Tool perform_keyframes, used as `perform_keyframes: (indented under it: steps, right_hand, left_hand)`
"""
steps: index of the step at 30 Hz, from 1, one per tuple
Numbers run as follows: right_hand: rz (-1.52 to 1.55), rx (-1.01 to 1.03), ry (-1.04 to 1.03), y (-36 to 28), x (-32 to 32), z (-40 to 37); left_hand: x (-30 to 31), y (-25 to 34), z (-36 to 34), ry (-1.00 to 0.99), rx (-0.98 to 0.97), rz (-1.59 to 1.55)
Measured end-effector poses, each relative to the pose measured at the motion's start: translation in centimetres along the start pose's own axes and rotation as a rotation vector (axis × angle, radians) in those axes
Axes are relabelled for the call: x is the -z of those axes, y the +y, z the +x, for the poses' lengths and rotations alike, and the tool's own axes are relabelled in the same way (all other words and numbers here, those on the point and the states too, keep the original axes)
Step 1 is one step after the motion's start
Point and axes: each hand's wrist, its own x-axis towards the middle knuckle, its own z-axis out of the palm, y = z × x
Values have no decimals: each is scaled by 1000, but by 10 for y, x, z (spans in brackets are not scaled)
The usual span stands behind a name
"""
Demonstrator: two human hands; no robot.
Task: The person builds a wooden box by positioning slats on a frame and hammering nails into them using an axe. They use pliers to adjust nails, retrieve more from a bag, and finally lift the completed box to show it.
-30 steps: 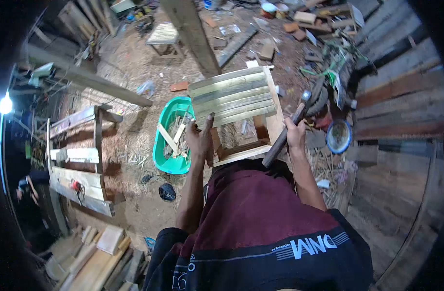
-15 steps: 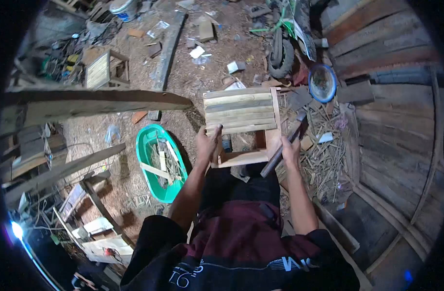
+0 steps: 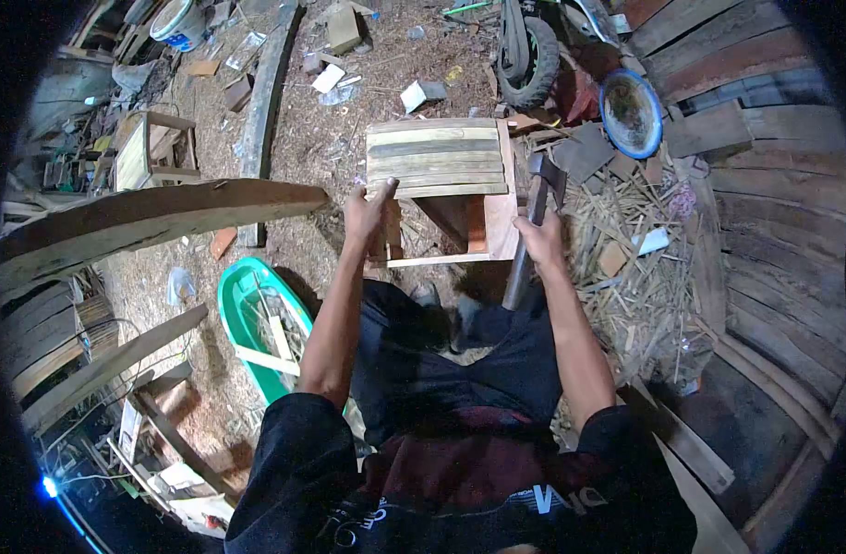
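Observation:
A small wooden stool [image 3: 437,166] with a slatted top is in front of my knees, its open frame turned toward me. My left hand [image 3: 366,217] grips its left side, thumb over the edge of the lowest slat and the other fingers partly hidden behind. My right hand [image 3: 541,242] is closed around a hammer [image 3: 518,282], head up and handle slanting down toward my thigh. That hand is right at the stool's right side board [image 3: 504,208].
A green tub [image 3: 234,309] with wood scraps stands at left, below a thick beam [image 3: 164,217]. Wood offcuts [image 3: 626,268] heap at right, near a blue-rimmed basin [image 3: 658,125] and a motorbike wheel [image 3: 531,69]. A similar stool [image 3: 132,162] stands far left.
The stool has moved away from my body, with both hands moving along. The hammer has swung from a slant to more upright. The view has shifted too.

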Motion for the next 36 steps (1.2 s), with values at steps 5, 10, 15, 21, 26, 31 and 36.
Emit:
perform_keyframes:
  steps: [5, 10, 15, 21, 26, 31, 36]
  right_hand:
    - [181, -16, -102, 17, -14, 7]
    - [259, 56, -242, 30, -23, 18]
    - [180, 170, -235, 42, -28, 30]
    - [57, 120, -192, 36, -22, 41]
    - [91, 113, -170, 33, -21, 48]
    - [47, 139, -162, 32, -22, 48]
    - [123, 70, -202, 37, -23, 41]
  left_hand:
    - [-31, -85, 50, -13, -40, -126]
    - [-24, -65, 22, -10, -154, -154]
    - [-20, -80, 17, -61, -160, -160]
    - [-24, -117, 58, -11, -176, -169]
    - [-16, -83, 29, 10, -218, -166]
    - [-27, -31, -1, 237, -921, 221]
    - [-97, 1, -12, -196, -1142, 648]
